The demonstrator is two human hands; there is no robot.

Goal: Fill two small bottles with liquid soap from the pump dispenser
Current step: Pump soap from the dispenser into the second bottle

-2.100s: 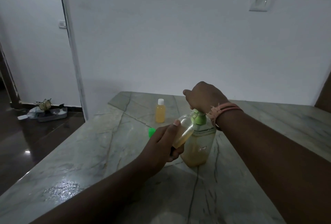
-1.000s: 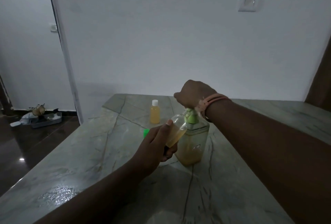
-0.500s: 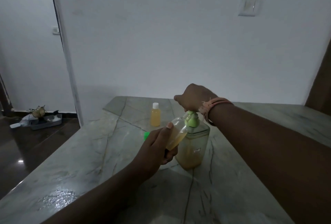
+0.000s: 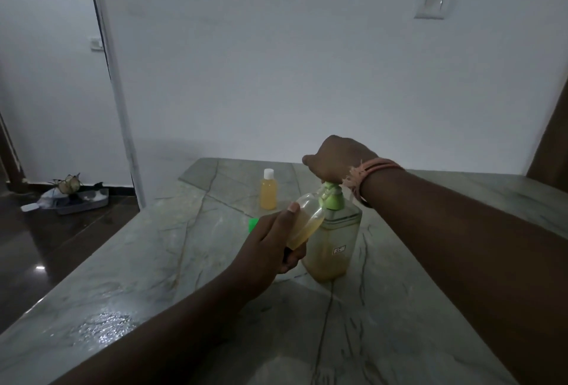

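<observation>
- Soap bottle, small, clear plastic and partly filled with amber liquid (image 4: 305, 221), is gripped in the curled fingers of the left hand (image 4: 270, 246), lifted off the grey-green veined marble tabletop (image 4: 159, 249) and held against the left side of the dispenser.
- Its long axis is tilted, running from lower left up to upper right, with the open mouth pointed up at the green pump spout; the base is hidden inside the palm.
- A small green cap (image 4: 253, 224) lies on the marble just behind the left hand, and it is judged to belong to this bottle.
- A second small bottle of yellow-orange liquid with a white cap (image 4: 268, 190) stands upright farther back, well apart from the hands; it looks already filled.
- The tall clear square pump dispenser with a green pump head (image 4: 333, 240) stands upright, roughly a third full.
- The right hand (image 4: 336, 158) is curled over the pump head and pressed down on it.
- For a clean fill, the mouth should be kept tight under the nozzle and the pump pressed slowly and fully, so that no soap is dripped down the side.
</observation>
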